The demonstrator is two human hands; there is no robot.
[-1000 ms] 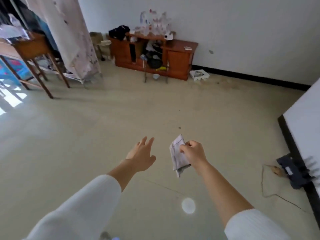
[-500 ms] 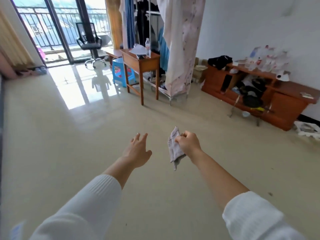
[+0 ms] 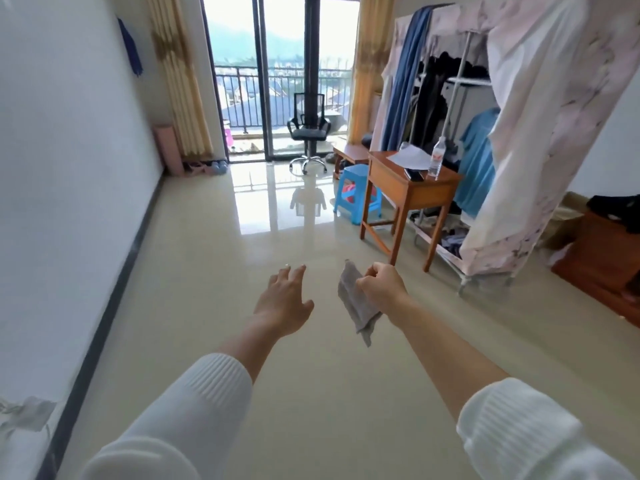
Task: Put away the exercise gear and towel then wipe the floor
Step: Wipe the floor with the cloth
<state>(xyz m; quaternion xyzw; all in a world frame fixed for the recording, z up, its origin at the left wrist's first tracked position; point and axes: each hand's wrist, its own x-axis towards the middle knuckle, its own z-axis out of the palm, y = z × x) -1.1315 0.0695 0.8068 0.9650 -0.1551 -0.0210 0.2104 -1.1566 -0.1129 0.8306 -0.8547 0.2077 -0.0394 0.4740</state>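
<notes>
Right hand (image 3: 382,287) out front, fingers curled, pinched grey cloth (image 3: 353,299); cloth hung from grip above floor (image 3: 242,323). Left hand (image 3: 282,299) beside it, just apart, fingers spread loose, held nothing. Pink mat (image 3: 168,148) stood rolled upright against left wall (image 3: 52,168), beside curtain (image 3: 180,81), well apart from hands. Wooden table (image 3: 408,192) at right carried 1 bottle (image 3: 437,161) and paper (image 3: 408,157); blue stool (image 3: 358,194) just beside it. Office chair (image 3: 308,133) stood by balcony door (image 3: 287,64).

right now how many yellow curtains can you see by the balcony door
2. One yellow curtain hangs left of the balcony door, above the pink rolled mat. The other hangs right of the door, beside the fabric wardrobe. None seems hidden.
</notes>
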